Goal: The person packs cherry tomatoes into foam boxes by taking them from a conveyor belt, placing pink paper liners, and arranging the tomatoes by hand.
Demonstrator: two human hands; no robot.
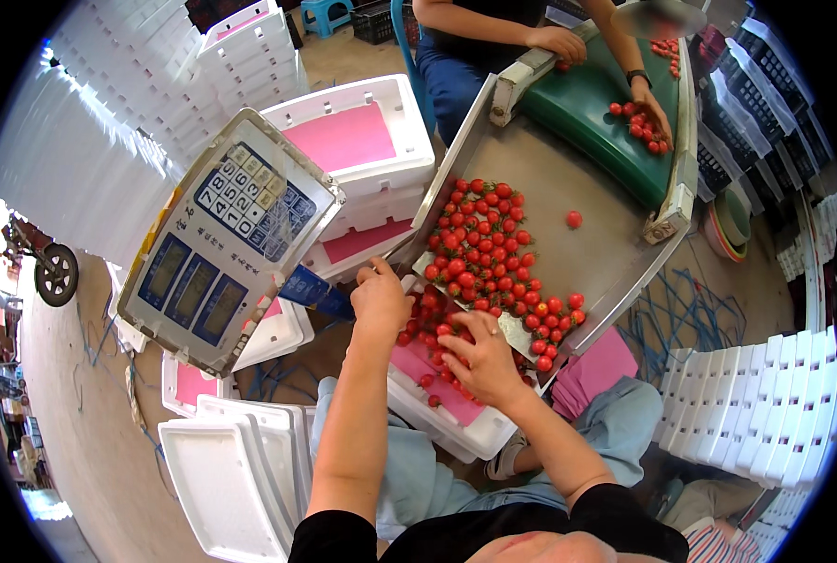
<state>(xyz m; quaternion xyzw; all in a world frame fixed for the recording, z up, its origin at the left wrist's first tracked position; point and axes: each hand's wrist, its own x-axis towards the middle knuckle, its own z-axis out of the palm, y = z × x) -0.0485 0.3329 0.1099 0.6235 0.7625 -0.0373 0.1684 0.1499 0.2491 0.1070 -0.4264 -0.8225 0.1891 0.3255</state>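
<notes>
A dull brown-grey floor (pixel 109 422) is spreading across the room, running widest down the left side. Above it, pale, glossy sheeting (pixel 71 159) is stretching along the left and catching bright streaks of light, while daylight is glaring white at the far left edge, near a black spoked wheel (pixel 56 275) resting on the ground. Tall white stacks (pixel 259 84) are rising at the upper left, and a blue stool (pixel 327 15) is standing near a black crate (pixel 373 22). Toward the right, dark crates (pixel 766 84) are piling up, round basins (pixel 733 225) are sitting nested, and blue strapping (pixel 686 314) is lying tangled.
</notes>
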